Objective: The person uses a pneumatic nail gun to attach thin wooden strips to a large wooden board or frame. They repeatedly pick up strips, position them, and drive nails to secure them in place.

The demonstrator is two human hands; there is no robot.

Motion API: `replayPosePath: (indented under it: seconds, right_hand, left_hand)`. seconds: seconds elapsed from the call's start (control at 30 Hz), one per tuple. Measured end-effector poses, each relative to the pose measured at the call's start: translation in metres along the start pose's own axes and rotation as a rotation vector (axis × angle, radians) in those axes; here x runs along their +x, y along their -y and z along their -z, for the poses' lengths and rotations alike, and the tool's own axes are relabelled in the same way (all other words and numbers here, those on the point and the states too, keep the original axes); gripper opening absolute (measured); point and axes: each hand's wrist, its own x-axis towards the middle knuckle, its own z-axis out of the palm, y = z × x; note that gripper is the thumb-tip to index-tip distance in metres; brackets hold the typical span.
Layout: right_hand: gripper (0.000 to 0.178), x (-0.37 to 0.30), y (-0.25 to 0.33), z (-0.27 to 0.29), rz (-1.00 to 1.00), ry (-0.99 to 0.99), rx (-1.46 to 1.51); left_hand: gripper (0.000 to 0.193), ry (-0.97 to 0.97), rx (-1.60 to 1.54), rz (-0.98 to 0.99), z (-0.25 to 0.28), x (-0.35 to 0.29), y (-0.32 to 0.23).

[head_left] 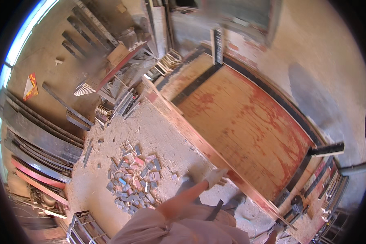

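Note:
My left hand (215, 178), in a pale glove, reaches over the near long edge of the workbench with its fingers stretched out and nothing in them. A long reddish wooden edge board (215, 157) runs just beyond the fingertips; whether they touch it I cannot tell. On the bench lies a large brown plywood panel (240, 126) with red stains, bordered by black strips (197, 84). My right hand (273, 235) shows only in part at the lower right, by the bench's near right corner; its fingers are hidden. A dark flat strip (215, 210) sticks up in front of my body.
A heap of small wood offcuts (136, 177) covers the dusty floor to my left. Long boards (40, 126) are stacked at the far left, and a metal frame (85, 229) stands below them. A short black-faced piece (327, 149) juts out at the bench's right corner, near more strips.

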Motion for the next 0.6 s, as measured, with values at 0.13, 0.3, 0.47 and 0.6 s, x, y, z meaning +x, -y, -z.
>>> replayPosePath:
  seconds: [0.13,0.3,0.47,0.6]
  right_hand:
    - [0.075,-0.152,0.064,0.024,0.084,0.307,-0.012]
    - [0.075,-0.312,0.259,0.039,0.371,0.763,-0.031]
    - [0.074,-0.434,0.477,0.018,0.723,0.982,-0.015]
    - [0.074,-0.513,0.648,0.0,0.921,1.049,0.008]
  left_hand:
    - [0.048,-0.19,-0.053,-0.072,0.139,-0.072,-0.017]
    - [0.027,-0.702,-0.365,-0.09,0.313,-0.128,-0.047]
    - [0.032,-0.923,-0.306,-0.052,0.442,-0.119,-0.063]
    - [0.032,-0.965,-0.38,-0.117,0.55,-0.103,-0.132]
